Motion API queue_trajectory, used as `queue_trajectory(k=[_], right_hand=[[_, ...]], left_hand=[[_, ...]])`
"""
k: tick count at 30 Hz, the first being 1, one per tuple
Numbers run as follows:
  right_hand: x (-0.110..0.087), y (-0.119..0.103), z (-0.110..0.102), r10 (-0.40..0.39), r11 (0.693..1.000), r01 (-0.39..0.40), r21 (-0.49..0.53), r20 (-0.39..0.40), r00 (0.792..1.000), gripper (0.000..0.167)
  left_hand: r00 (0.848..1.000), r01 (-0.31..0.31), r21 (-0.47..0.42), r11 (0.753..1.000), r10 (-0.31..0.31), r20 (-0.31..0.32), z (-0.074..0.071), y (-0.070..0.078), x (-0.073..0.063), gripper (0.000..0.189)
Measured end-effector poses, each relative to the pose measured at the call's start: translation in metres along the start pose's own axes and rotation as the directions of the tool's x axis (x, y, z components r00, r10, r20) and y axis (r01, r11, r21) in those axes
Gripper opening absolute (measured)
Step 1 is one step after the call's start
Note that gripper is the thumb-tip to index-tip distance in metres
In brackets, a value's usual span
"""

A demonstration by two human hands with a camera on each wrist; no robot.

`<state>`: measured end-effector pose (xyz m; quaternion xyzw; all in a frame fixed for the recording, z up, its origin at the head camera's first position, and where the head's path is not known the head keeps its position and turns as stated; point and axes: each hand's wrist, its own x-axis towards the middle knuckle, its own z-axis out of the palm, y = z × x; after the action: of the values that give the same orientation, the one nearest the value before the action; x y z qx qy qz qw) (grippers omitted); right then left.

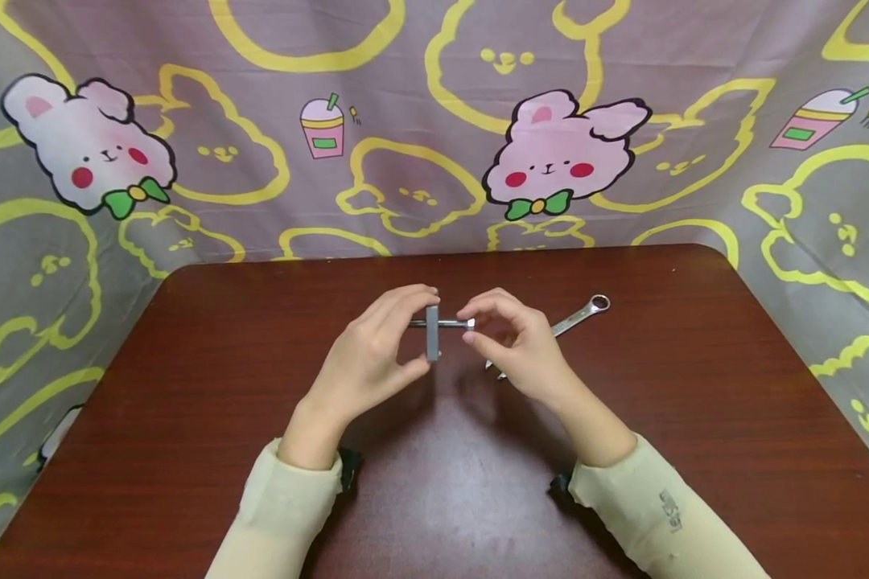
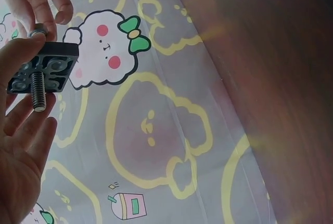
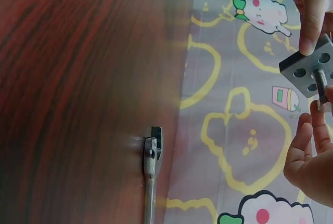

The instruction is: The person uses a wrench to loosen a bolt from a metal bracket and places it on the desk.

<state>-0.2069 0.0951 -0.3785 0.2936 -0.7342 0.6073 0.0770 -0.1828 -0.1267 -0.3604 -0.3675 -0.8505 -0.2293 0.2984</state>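
My left hand [image 1: 365, 350] grips a small grey square plate [image 1: 432, 334] by its edges, held on edge above the table. A threaded bolt [image 1: 450, 323] runs through the plate's centre, its shank sticking out on both sides. At the bolt's hex head, the thumb and index finger of my right hand [image 1: 525, 342] pinch it. The left wrist view shows the threaded end of the bolt [image 2: 38, 94] jutting from the ribbed face of the plate [image 2: 63, 57]. Several round holes surround the bolt on the smoother face of the plate [image 3: 301, 73] in the right wrist view.
A combination wrench [image 1: 578, 319] lies on the dark red-brown wooden table [image 1: 224, 386] behind my right hand, ring end pointing away to the right; the hand partly covers it. Cartoon-printed cloth [image 1: 405, 104] hangs along the table's back and sides.
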Motion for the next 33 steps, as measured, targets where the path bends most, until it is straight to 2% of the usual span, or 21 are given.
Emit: queue_trajectory(k=[5,9,14,19,24,33], right_hand=[[-0.003,-0.001,-0.001,-0.051,0.999,0.051,0.001,-0.031,0.998,0.024],[-0.005,-0.003,-0.003,-0.047,0.998,0.045,-0.034,-0.040,0.998,0.029],[-0.002,-0.003,-0.008,0.046,0.998,-0.048,-0.031,-0.041,0.998,0.025],[0.004,0.004,-0.013,0.142,0.988,-0.141,-0.066,0.001,0.990,0.018],[0.006,0.008,-0.013,0.168,0.986,-0.167,-0.020,0.046,0.985,0.018],[0.005,0.006,-0.010,0.218,0.969,-0.232,0.084,0.150,0.964,0.017]], left_hand=[[1.000,-0.002,-0.007,1.000,0.002,-0.007,0.000,0.000,0.000,0.067],[1.000,-0.005,-0.010,1.000,0.005,-0.004,0.001,0.000,0.000,0.066],[1.000,-0.010,-0.010,1.000,0.009,-0.009,0.001,0.000,0.000,0.066],[1.000,-0.023,-0.013,1.000,0.023,-0.005,0.000,0.002,0.000,0.065],[0.999,-0.036,-0.015,0.999,0.036,-0.004,0.000,0.003,0.001,0.065],[1.000,-0.023,0.002,1.000,0.023,0.008,0.001,0.002,-0.002,0.063]])
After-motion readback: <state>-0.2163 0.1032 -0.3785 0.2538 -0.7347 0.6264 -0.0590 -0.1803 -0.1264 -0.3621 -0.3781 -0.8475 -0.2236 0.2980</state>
